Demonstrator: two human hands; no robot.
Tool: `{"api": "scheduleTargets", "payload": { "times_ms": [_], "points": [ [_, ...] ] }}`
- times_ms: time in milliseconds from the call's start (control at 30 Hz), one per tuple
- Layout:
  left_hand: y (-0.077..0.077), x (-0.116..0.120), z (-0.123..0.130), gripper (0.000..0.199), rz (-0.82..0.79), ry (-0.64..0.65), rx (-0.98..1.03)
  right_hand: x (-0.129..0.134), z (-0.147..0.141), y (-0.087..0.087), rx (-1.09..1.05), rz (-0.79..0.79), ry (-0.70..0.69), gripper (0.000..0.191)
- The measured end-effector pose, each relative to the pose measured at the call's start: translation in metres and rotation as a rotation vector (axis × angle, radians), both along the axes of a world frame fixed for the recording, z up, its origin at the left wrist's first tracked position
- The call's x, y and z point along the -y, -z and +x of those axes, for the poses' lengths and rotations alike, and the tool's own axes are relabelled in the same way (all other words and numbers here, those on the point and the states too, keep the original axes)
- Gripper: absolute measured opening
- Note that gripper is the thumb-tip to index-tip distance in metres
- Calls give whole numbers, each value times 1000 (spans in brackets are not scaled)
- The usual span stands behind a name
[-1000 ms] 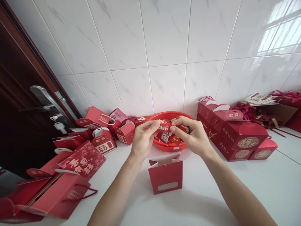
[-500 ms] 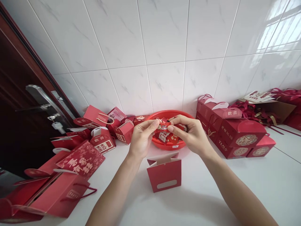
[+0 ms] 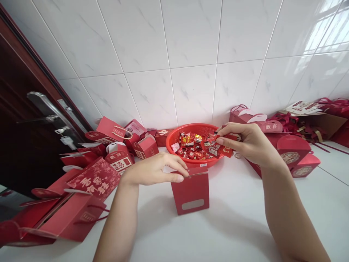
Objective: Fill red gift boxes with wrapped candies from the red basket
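A small red gift box (image 3: 191, 194), with a pale oblong window low on its front, stands upright on the white surface. At its top left corner is my left hand (image 3: 156, 169), its thumb in front of the rim and its fingers curled over the top. My right hand (image 3: 245, 142) pinches several red wrapped candies (image 3: 214, 143) over the right side of a red plastic basket (image 3: 174, 131). More wrapped candies (image 3: 191, 147) lie inside the basket. The inside of the gift box is hidden from me.
Red gift boxes (image 3: 94, 182) crowd the left side, some with cord handles. More red boxes (image 3: 293, 153) are stacked at the right, beside a carton of ribbons (image 3: 331, 123). A tiled wall (image 3: 193, 91) rises behind, and a dark door (image 3: 24, 109) stands at the left.
My hands have parted from above the basket. The left came down to the gift box's top; the right moved right with the candies, uncovering the basket's contents. The view shifted slightly.
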State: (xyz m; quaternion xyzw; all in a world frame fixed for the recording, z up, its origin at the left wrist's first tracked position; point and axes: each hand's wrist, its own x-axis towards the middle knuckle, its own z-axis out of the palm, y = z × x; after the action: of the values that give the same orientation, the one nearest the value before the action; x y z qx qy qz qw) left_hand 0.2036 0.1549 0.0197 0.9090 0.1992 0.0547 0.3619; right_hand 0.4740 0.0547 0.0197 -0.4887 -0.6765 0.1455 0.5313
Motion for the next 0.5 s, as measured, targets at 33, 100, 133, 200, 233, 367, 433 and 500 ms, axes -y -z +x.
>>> {"api": "scheduleTargets", "payload": {
  "times_ms": [33, 100, 133, 200, 233, 367, 433, 500],
  "points": [
    [3, -2, 3, 17, 13, -11, 9, 0, 0, 0, 11, -4, -6, 19],
    [9, -5, 10, 19, 54, -61, 49, 0, 1, 2, 26, -1, 5, 19],
    [12, -6, 13, 20, 67, -88, 74, -1, 1, 2, 35, 5, 18, 19],
    [18, -9, 19, 21, 66, -136, 141, -3, 2, 5, 71, 16, 40, 17],
    [21, -10, 23, 20, 63, -151, 181, -3, 2, 6, 99, 24, 47, 15],
    [33, -14, 38, 19, 147, -177, 296, -6, -1, 8, 264, 33, 41, 11],
    [38, -17, 45, 24, 216, -173, 346, -7, -4, 8, 330, 41, 33, 14],
    [42, -19, 49, 28, 260, -166, 380, -8, -6, 8, 370, 59, 36, 16]
  ]
}}
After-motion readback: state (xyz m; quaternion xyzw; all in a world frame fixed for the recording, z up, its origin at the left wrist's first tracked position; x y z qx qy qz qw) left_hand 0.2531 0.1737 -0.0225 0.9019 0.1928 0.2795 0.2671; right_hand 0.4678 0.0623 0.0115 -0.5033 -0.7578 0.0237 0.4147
